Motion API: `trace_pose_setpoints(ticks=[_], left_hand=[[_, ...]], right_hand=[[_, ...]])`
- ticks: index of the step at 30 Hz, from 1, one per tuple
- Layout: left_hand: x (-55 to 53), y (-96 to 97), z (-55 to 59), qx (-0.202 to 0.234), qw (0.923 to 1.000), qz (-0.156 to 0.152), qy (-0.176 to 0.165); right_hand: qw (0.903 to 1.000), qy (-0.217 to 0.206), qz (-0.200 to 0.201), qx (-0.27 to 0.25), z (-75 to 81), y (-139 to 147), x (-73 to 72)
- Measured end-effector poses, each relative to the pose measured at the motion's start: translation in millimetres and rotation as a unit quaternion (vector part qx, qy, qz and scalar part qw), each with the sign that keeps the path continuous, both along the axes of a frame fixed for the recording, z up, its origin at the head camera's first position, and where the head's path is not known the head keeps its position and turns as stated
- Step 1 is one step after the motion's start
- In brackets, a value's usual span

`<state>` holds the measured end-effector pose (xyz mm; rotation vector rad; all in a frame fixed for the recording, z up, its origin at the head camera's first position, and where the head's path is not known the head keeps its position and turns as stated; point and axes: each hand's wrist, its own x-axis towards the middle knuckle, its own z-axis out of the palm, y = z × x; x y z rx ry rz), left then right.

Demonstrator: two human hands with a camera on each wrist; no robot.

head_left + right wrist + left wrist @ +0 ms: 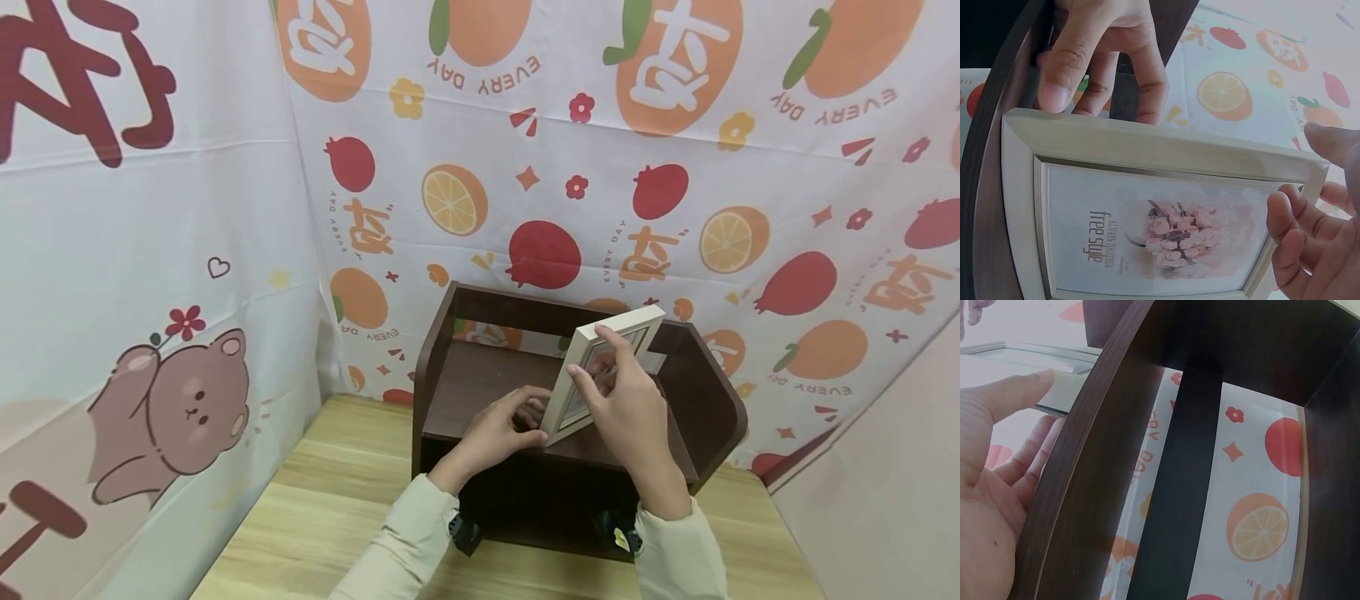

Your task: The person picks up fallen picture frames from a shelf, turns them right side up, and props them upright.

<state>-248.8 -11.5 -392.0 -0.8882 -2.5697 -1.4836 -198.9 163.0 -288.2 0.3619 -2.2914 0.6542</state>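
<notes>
A cream picture frame (558, 404) stands tilted over the dark brown shelf (480, 375), its lower corner right at the front edge of the upper board. Behind its glass shows a print of pink blossoms (1179, 237) with "free style" lettering. My left hand (498, 425) grips the lower part of the frame's left side, thumb by the bottom corner and fingers toward the back. Higher up, my right hand (630, 408) holds the top corner, its index finger along the upper edge and its thumb at the side. Other right fingers curl before the glass.
The shelf has raised side panels (712, 392), a back rail (517, 308) and a dark lower compartment (540, 492). It stands on a light wood table (352, 475) against fruit-patterned cloth (480, 142). A bear-printed cloth (195, 400) hangs at the left.
</notes>
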Motion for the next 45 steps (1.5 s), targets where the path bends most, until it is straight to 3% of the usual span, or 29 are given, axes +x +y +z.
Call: trace_pose_setpoints(ticks=[11, 37, 45], left_hand=[[1.2, 6.6, 2.5, 0.017, 0.9996, -0.01, -0.021], [13.9, 33.3, -0.3, 0.008, 0.9998, -0.018, 0.006], [15.3, 44.7, 0.4, 0.022, 0.9996, -0.014, 0.015]], right_hand=[[0.9999, 0.009, -0.004, 0.004, 3.3, -2, -2.9], [0.9994, -0.009, -0.024, 0.024, -4.3, 26, 6.7], [0.9994, -0.025, -0.025, 0.004, -0.1, 36, 10.8]])
